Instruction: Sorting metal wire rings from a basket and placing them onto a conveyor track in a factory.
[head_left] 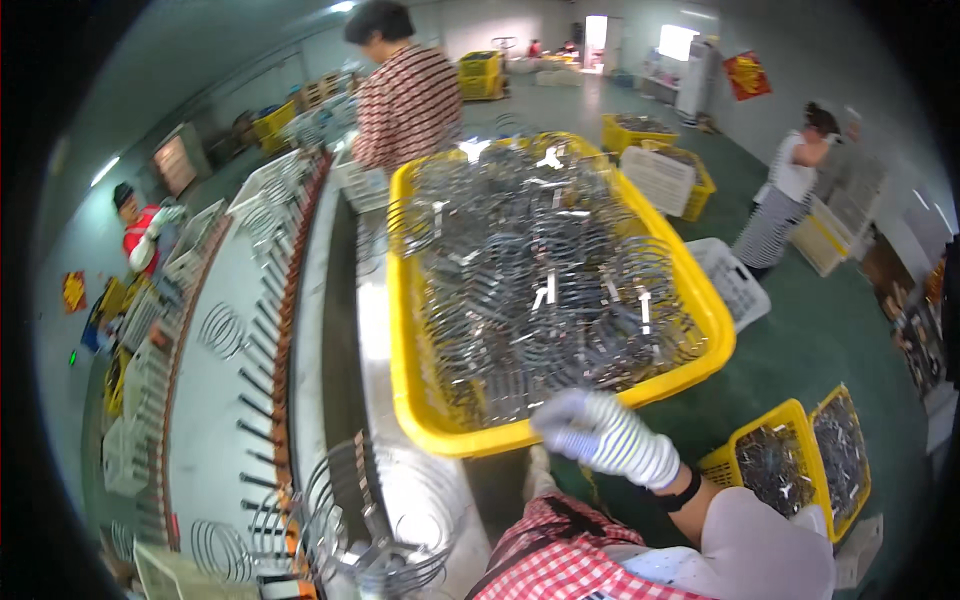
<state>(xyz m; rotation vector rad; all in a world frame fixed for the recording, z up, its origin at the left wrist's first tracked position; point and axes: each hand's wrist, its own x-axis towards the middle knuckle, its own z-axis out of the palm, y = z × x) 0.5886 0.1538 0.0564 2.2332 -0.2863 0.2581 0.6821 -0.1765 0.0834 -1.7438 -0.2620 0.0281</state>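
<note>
My right hand (608, 436), in a white knitted glove with faint stripes, hovers at the near rim of a large yellow basket (412, 395). Its fingers look bent but are smeared by motion, so whether anything is in them does not show. A heap of shiny wire-loop metal pieces (550, 270) fills the basket. Below left of the basket, close to me, a cluster of larger wire loops (385, 520) with metal fittings stands by the bench. My left hand is out of view.
A long pale worktable (215, 400) at left carries rows of dark rods and wire loops. Two yellow baskets (800, 410) of metal parts stand on the floor at right. A person in a striped shirt (415, 95) stands beyond the table; others work at far left and right.
</note>
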